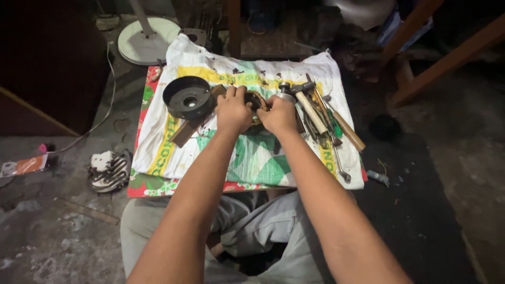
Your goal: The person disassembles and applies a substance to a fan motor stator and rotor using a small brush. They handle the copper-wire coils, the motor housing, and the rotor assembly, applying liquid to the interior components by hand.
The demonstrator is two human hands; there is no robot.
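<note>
- Both hands are meeting over the middle of the low desk (158, 185), which is lying under a white woven sack (252, 152) with green and yellow print
- The left hand (233, 111) is closing its fingers (235, 93) over the near side of a round motor core with coppery windings (256, 103); the right hand (279, 114) is gripping it from the other side, fingers curled tight on it
- The core is sitting on the sack between the two hands, mostly hidden by them
- Just to the left, a dark round housing cup (188, 97) is lying apart and open side up, so by the look of it the unit is already opened up
- To the right, a hammer (309, 108) and a row of screwdrivers (339, 123) are lying idle, none in hand
- Whether the core is coming out or going back in, I cannot tell; the parts are not yet joined
</note>
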